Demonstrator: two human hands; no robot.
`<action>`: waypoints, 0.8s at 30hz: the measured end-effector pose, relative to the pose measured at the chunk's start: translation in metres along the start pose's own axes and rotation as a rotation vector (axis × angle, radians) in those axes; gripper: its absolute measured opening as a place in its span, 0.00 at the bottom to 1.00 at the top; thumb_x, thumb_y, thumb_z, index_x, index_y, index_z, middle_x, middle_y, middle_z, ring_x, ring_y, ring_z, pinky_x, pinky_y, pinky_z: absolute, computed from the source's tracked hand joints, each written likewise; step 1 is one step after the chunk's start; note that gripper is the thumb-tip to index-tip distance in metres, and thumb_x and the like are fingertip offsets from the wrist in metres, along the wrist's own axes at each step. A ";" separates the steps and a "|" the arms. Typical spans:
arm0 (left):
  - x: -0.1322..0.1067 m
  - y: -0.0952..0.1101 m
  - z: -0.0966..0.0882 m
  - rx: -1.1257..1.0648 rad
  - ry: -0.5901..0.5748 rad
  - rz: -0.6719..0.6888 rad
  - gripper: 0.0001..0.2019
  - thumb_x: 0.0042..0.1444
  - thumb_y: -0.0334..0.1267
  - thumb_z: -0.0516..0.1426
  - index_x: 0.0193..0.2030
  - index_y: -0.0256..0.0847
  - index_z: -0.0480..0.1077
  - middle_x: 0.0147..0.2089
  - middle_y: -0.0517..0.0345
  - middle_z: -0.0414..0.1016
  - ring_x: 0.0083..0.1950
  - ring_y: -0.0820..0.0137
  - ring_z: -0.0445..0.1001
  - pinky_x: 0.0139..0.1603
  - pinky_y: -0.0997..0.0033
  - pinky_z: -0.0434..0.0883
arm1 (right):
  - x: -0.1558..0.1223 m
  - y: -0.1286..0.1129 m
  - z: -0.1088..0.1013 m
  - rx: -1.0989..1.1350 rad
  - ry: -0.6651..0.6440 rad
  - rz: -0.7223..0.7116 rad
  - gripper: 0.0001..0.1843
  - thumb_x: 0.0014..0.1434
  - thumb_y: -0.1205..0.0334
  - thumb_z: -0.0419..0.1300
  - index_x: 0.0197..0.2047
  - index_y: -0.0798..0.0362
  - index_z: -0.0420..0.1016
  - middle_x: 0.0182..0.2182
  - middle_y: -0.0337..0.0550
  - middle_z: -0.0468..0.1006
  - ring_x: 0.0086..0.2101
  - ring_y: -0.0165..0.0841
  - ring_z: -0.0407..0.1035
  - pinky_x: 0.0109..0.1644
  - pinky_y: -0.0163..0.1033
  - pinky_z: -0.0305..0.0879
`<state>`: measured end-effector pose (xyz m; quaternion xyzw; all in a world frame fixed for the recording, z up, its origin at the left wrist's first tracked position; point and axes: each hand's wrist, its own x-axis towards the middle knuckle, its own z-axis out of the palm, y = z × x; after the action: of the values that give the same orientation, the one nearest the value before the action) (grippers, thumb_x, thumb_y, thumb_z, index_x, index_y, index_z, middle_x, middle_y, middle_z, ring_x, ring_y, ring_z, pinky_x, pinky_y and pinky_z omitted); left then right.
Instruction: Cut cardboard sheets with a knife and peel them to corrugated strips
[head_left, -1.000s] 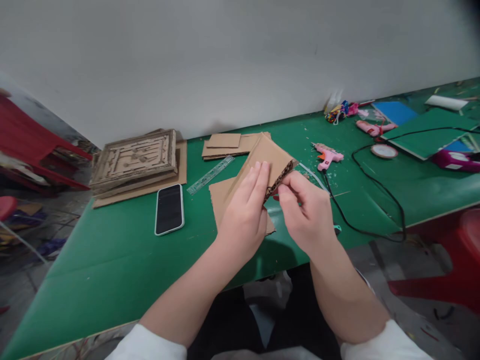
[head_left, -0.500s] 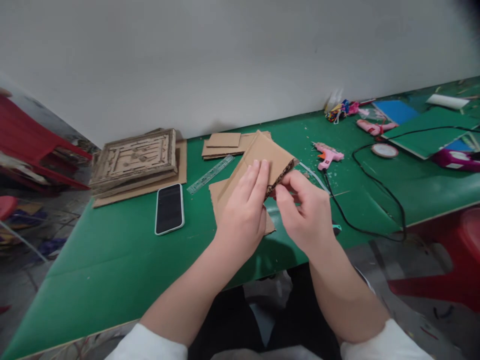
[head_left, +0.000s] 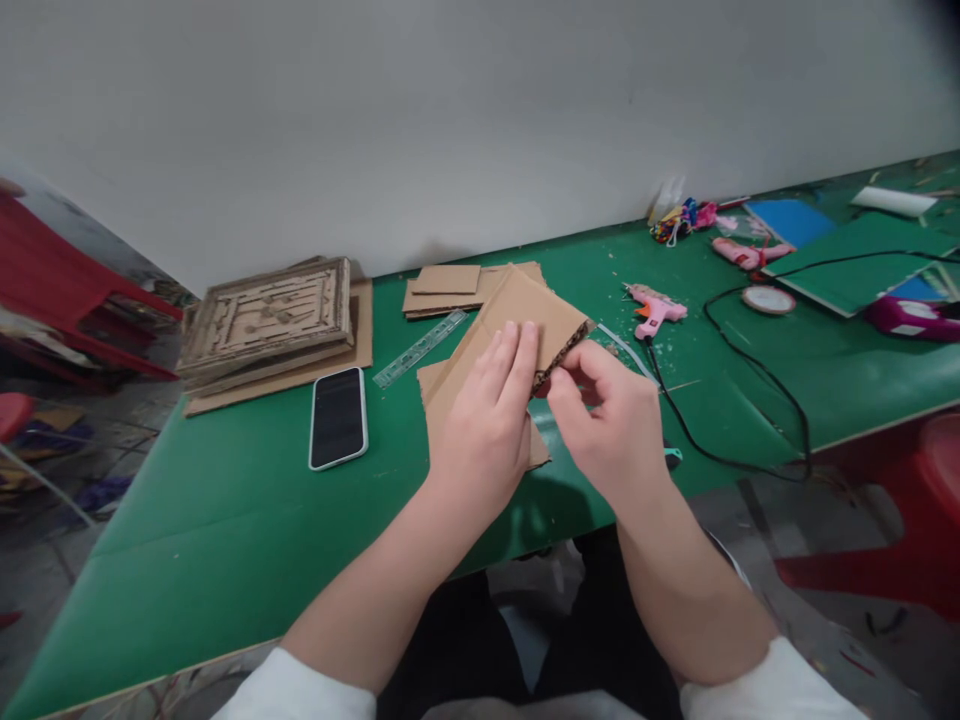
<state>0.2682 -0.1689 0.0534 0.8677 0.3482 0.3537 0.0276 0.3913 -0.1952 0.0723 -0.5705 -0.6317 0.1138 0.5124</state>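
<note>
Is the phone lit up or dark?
Dark: the phone lies face up and shows only black. Whether it's fully switched off, I cannot tell.

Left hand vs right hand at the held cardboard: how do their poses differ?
Fingers: the left hand has them stretched nearly straight; the right hand has them curled in.
Place: the left hand lies across the upper face of the cardboard; the right hand is at its corrugated edge.
Thumb: the left hand's thumb tip is out of sight; the right hand's thumb shows.
Shared: both are bare and at the same piece.
</note>
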 end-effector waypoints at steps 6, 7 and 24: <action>0.000 0.001 0.000 -0.020 -0.004 -0.028 0.25 0.61 0.32 0.43 0.64 0.37 0.44 0.64 0.44 0.52 0.65 0.62 0.51 0.61 0.58 0.57 | 0.002 0.002 0.006 0.071 0.024 0.087 0.06 0.50 0.68 0.52 0.23 0.52 0.61 0.18 0.33 0.66 0.21 0.25 0.63 0.25 0.31 0.59; 0.000 0.001 0.000 -0.032 -0.006 -0.038 0.25 0.61 0.31 0.43 0.65 0.38 0.44 0.64 0.45 0.52 0.65 0.62 0.51 0.61 0.58 0.57 | 0.002 0.002 0.008 0.102 0.036 0.104 0.06 0.49 0.69 0.52 0.22 0.52 0.61 0.18 0.32 0.66 0.21 0.25 0.62 0.25 0.31 0.59; -0.002 -0.001 -0.008 -0.394 -0.096 -0.153 0.29 0.55 0.25 0.44 0.64 0.44 0.46 0.66 0.57 0.50 0.64 0.66 0.54 0.62 0.63 0.56 | -0.001 0.000 0.017 0.388 0.131 0.131 0.07 0.50 0.69 0.51 0.22 0.51 0.62 0.19 0.31 0.64 0.22 0.24 0.61 0.25 0.30 0.59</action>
<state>0.2616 -0.1713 0.0575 0.8323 0.3354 0.3703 0.2401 0.3773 -0.1888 0.0641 -0.5072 -0.5252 0.2288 0.6439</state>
